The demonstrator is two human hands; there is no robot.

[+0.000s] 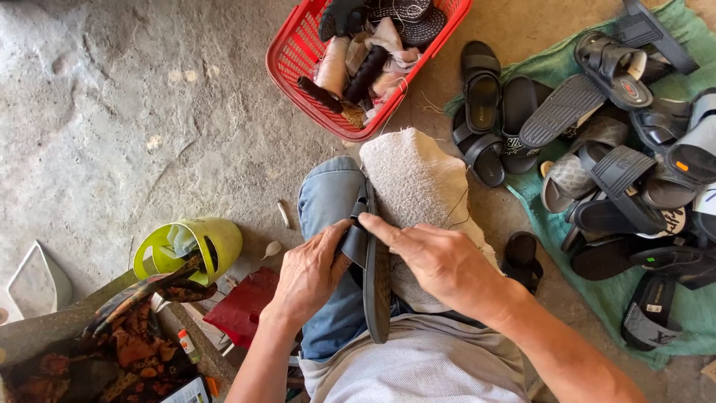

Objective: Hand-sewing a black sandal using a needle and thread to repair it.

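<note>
Sandal [375, 287] between fingers [373, 224] (both hands).

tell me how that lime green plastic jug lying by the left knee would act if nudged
The lime green jug lies on its side, so its round body would probably roll. It looks thin-walled and near empty, so likely light. Its handle may stop the roll early.
</note>
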